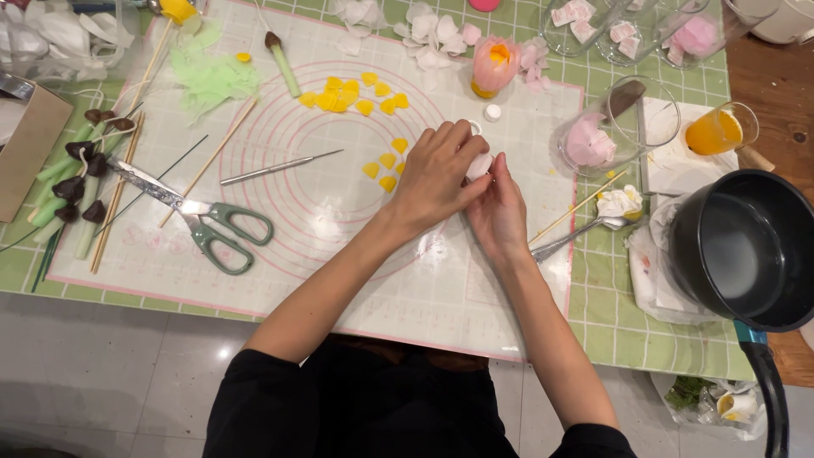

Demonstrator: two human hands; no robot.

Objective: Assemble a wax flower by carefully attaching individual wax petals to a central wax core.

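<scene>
My left hand (437, 174) and my right hand (498, 212) meet over the middle of a white mat (339, 263) with pink rings. Between their fingertips they pinch a small white petal-like piece (479, 165). Yellow petal pieces (383, 163) lie just left of my left hand, and more yellow petals (348, 93) lie farther back. A pink and yellow flower bud (494, 64) stands upright behind my hands.
Green-handled scissors (199, 219), a metal needle tool (280, 168) and wooden skewers (208, 161) lie at left. Green stems with dark tips (80, 182) are at far left. A black pot (746, 250), a glass of orange liquid (716, 131), glass bowls (610, 127) and a spoon (577, 237) stand right.
</scene>
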